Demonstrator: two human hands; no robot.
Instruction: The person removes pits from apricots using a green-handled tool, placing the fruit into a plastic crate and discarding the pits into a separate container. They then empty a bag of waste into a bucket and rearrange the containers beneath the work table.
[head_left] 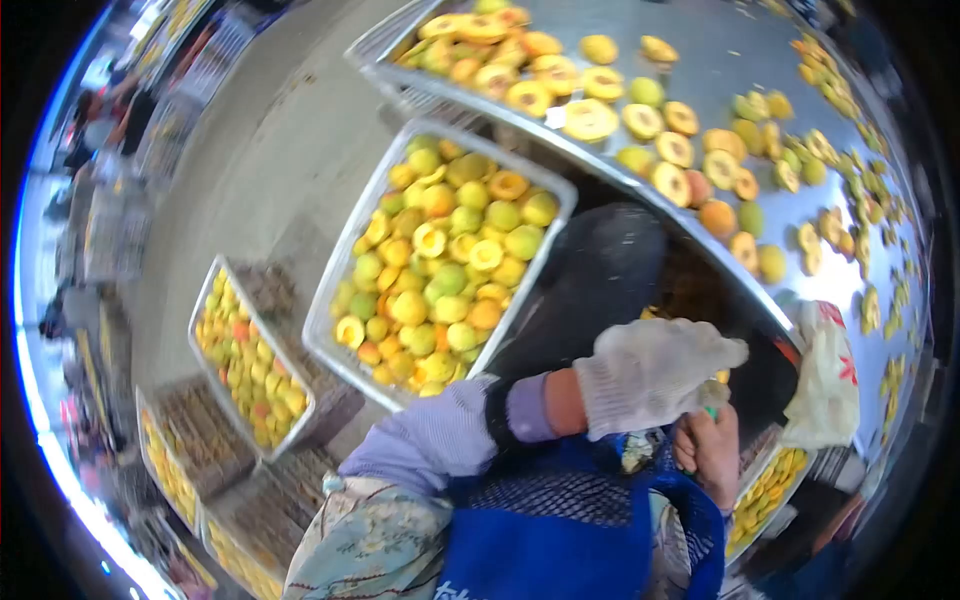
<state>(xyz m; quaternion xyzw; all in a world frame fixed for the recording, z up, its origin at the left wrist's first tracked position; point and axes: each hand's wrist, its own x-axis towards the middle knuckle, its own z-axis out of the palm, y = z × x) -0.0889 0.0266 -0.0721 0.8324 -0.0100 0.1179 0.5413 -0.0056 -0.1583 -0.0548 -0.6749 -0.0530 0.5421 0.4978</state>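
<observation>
My left hand [655,375], in a white knit glove, has its fingers curled together in front of my blue apron [550,545]. Just below its fingertips is my bare right hand [710,452], closed, with a small green bit showing at its top. A yellowish patch shows between the two hands, but what each one holds is mostly hidden. To the left stands a white crate [322,310] full of yellow-green and orange peaches [430,280], some of them halved. Cut peach halves [590,118] lie on the metal table [700,30] ahead.
A white plastic bag with red print [825,385] hangs at the table's near edge. Another crate of peaches [770,500] sits low on the right. More filled crates [250,360] stand on the concrete floor [250,150] at left. Other people [110,120] are at the far left.
</observation>
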